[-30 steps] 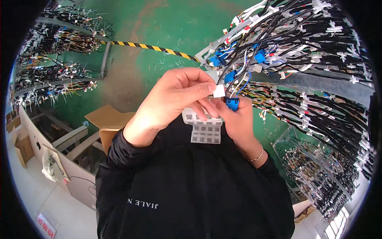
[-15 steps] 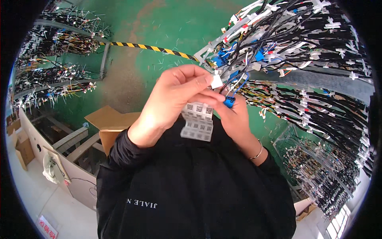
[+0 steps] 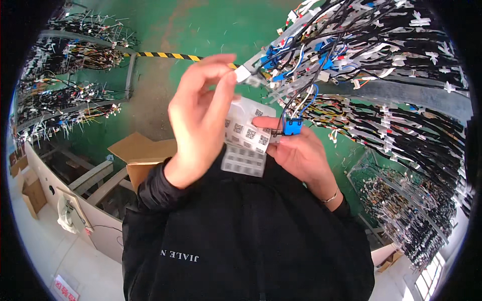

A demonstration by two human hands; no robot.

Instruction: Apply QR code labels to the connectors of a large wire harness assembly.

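My left hand [image 3: 198, 115] is raised, with a small white label [image 3: 242, 74] pinched between thumb and fingertips. In my right hand [image 3: 307, 156], to the right and lower, the fingers and thumb hold a folded sheet of labels [image 3: 246, 128] printed with square codes. Its lower fold hangs in front of my black jacket. A blue connector [image 3: 292, 127] sits at the same right fingers, with blue, white and black wires running up from it to the hanging bundle. My right fingers partly hide how the connector is gripped.
Dense wire harnesses [image 3: 401, 65] hang on metal rails at the right, close to my right hand. More harnesses [image 3: 75, 55] hang on a rack at the far left. An open cardboard box [image 3: 143, 150] stands left of my forearm. Striped tape [image 3: 170, 55] crosses the green floor.
My left hand has moved left and up, away from my right hand, carrying the white label. The label sheet is tilted and more exposed, and the blue connector shows more fully.
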